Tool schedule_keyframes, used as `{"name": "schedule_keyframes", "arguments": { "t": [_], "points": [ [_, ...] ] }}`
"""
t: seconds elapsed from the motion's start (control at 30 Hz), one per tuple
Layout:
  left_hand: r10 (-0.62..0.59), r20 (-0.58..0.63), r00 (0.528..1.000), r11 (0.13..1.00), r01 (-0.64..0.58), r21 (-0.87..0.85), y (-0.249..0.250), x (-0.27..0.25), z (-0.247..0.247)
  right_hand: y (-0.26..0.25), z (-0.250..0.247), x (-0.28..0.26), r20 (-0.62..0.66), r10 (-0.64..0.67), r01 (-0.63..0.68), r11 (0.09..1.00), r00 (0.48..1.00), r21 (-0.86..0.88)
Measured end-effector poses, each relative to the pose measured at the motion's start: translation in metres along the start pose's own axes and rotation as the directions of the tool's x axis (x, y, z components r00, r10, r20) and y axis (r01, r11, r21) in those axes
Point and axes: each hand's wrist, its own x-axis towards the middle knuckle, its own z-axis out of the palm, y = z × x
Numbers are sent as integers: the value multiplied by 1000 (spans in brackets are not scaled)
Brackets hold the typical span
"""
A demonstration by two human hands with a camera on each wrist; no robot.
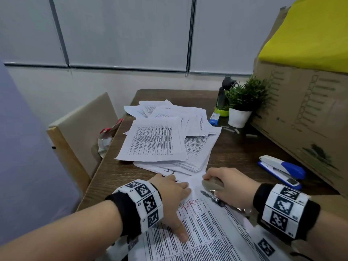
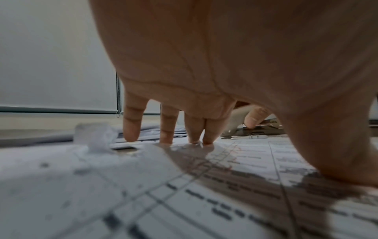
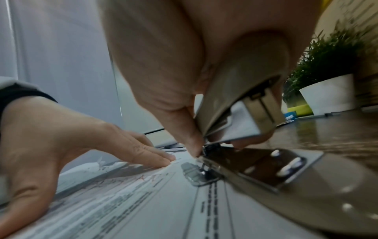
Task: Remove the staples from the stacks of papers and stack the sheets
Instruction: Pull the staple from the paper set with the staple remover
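Head view: left hand (image 1: pixel 170 193) lies palm-down with fingers (image 2: pixel 131 127) straight and spread, pressing the printed stapled sheets (image 1: pixel 203 232) at the near table (image 1: pixel 235 153) edge. Right hand (image 1: pixel 231 185) arches over the sheets' top corner, fingers curled round a metal staple remover (image 3: pixel 241 116) whose tip touches the paper. Loose sheets (image 1: pixel 160 142) lie piled beyond; a potted plant (image 1: pixel 243 102) stands in a white pot.
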Motion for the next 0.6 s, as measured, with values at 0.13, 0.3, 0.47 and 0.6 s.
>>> {"name": "schedule_keyframes", "arguments": {
  "t": [0.13, 0.3, 0.47, 0.6],
  "points": [
    [5, 2, 1000, 1000, -5, -13, 0, 1, 1, -1, 1, 0, -8, -42, 42, 999, 999, 14],
    [30, 24, 999, 1000, -30, 7, -1, 3, -2, -9, 9, 5, 6, -50, 50, 997, 999, 60],
    [38, 17, 999, 998, -37, -54, 0, 3, 1, -16, 14, 15, 29, 10, -10, 1000, 1000, 29],
    [21, 42, 999, 997, -18, -68, 4, 0, 2, -19, 22, 26, 24, 75, -77, 995, 997, 64]
  ]
}}
